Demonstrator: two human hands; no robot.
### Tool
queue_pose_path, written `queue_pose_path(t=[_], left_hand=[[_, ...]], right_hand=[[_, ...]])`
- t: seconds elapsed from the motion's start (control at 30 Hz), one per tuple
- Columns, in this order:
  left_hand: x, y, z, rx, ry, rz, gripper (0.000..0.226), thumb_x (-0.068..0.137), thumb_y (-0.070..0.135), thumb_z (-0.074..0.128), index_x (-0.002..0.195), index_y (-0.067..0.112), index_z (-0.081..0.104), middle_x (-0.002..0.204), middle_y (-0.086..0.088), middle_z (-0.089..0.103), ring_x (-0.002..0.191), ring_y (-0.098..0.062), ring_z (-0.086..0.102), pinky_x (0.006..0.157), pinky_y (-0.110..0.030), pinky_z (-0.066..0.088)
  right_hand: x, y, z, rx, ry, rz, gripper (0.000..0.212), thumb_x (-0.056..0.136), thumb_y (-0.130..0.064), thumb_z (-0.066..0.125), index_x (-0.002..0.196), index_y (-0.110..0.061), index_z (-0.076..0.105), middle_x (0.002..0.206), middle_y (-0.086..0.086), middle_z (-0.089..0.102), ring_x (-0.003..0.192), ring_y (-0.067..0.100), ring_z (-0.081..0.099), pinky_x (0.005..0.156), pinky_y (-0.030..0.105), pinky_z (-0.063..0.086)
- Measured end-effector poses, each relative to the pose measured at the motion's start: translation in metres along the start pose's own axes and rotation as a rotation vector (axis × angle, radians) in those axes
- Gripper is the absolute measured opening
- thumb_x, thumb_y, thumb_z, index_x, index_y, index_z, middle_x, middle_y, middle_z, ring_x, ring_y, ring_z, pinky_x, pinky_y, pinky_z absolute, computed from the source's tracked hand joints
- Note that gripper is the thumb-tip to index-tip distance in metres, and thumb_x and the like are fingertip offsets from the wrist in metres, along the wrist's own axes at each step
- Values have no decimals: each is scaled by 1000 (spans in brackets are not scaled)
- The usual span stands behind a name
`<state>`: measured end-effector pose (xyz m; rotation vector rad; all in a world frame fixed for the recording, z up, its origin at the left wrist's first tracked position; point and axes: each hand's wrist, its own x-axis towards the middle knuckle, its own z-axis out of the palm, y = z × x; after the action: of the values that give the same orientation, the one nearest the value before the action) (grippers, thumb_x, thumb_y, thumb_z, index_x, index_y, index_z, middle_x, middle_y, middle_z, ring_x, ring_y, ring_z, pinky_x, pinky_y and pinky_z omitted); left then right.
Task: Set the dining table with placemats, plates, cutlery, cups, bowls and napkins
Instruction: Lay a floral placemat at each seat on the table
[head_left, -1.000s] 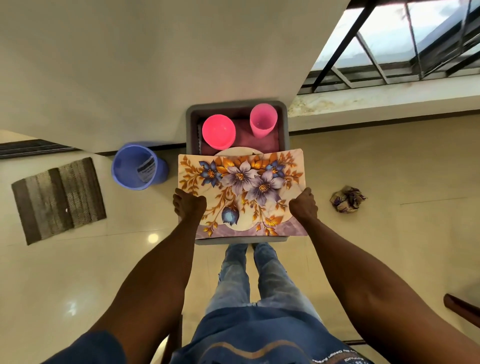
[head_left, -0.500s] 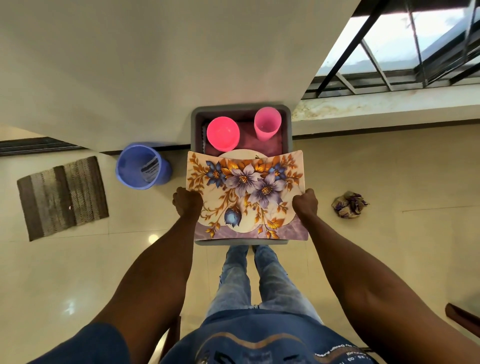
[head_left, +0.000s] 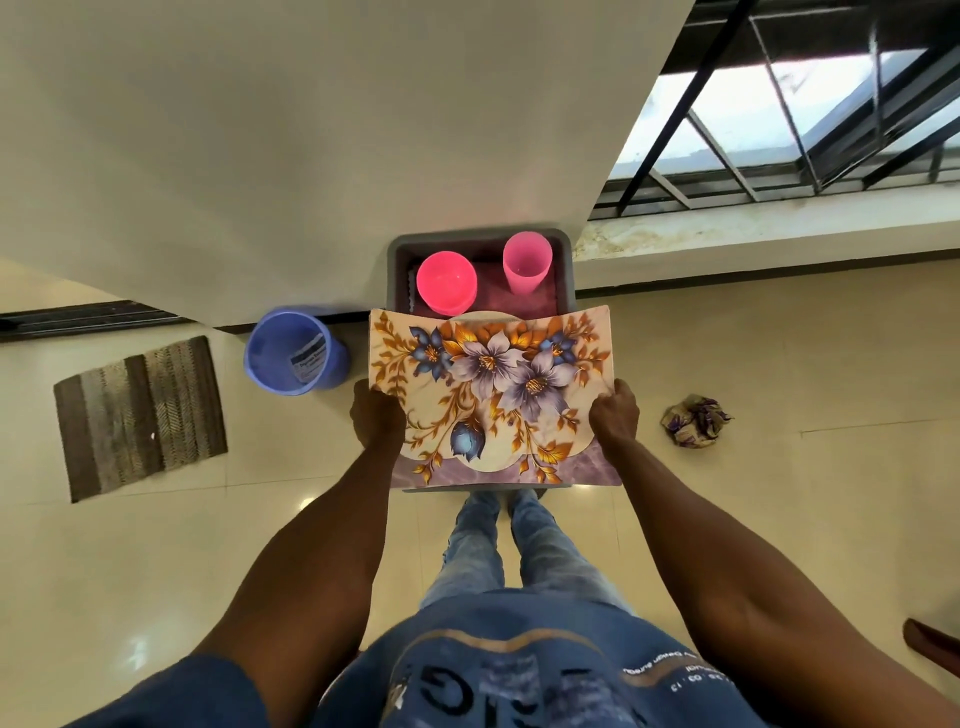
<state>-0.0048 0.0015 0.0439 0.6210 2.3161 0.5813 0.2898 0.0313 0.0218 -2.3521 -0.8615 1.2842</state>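
Observation:
A floral placemat (head_left: 493, 395) with purple and blue flowers is held flat above a grey bin (head_left: 563, 249) on the floor. My left hand (head_left: 376, 418) grips its left edge and my right hand (head_left: 613, 415) grips its right edge. Inside the bin stand a bright pink bowl (head_left: 445, 283) and a paler pink cup (head_left: 525, 262) on a dark pink cloth. The curved rim of a pale plate (head_left: 483, 315) shows just beyond the placemat's far edge. The placemat hides the near part of the bin.
A blue bucket (head_left: 293, 353) stands left of the bin against a white wall (head_left: 311, 130). A striped brown doormat (head_left: 140, 415) lies further left. A crumpled cloth (head_left: 693, 421) lies on the tiled floor to the right. A barred window (head_left: 779, 119) is at upper right.
The placemat has risen slightly and its far edge bows a little between my hands. Both hands keep their grip on its edges.

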Motion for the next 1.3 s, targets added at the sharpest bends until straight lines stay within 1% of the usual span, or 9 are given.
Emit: queue_pose_path(t=[0.1,0.23,0.37,0.53,0.67,0.83,1.0,1.13,1.3], left_hand=[[-13,7,-15,-20,13,31,29,103,13,41,124,-3,53,126,-23,59,119,-38,55,97,-44,43],[-17,12,-30,-57,-38,95,23,104,16,41,112,-1,55,114,-20,61,107,-32,58,85,-38,43],[-9,23,-35,2,-159,237,22,105,20,41,106,2,53,106,-22,59,100,-34,57,78,-36,39],[-6,44,-35,4,-383,449,19,103,30,44,109,14,53,103,-3,62,93,-18,61,73,-29,45],[-11,60,-23,-51,-458,508,19,100,14,46,110,7,60,107,-10,64,92,-20,58,70,-26,42],[-21,66,-18,-44,-630,512,23,98,11,50,115,8,65,107,-9,67,96,-23,61,76,-27,44],[-55,64,-6,-31,-888,535,23,95,6,55,113,5,68,101,-7,70,88,-21,63,70,-27,52],[-104,59,12,60,-1045,604,17,91,4,59,103,10,70,84,0,68,82,-21,63,65,-26,53],[-194,45,37,246,-1273,714,15,95,17,58,107,15,67,88,1,67,72,-11,66,51,-14,53]], right_hand=[[-11,1,-22,65,-1,1,15,99,-17,41,107,-19,53,104,5,66,86,27,68,77,49,59],[-22,7,-49,157,14,7,19,96,-16,45,112,-17,56,105,7,68,86,28,70,74,49,61],[-41,13,-78,234,67,-8,22,91,-9,50,110,-15,59,106,9,67,92,28,66,80,47,59],[-72,39,-105,342,158,1,34,86,-9,55,120,-6,61,110,9,65,98,28,64,85,43,57],[-120,69,-107,478,295,31,36,84,-7,57,119,-3,65,114,9,67,102,28,64,92,40,53],[-207,109,-86,624,479,102,58,62,-23,51,114,-3,67,108,12,68,92,23,60,78,29,46],[-279,180,-70,810,635,220,37,81,-4,62,117,2,64,118,22,65,94,24,58,76,27,47],[-337,227,-66,929,801,299,34,90,8,54,123,2,62,112,11,62,85,21,57,54,7,45],[-413,290,-58,1107,1020,409,36,87,12,54,120,3,63,108,13,66,92,24,60,71,31,51]])
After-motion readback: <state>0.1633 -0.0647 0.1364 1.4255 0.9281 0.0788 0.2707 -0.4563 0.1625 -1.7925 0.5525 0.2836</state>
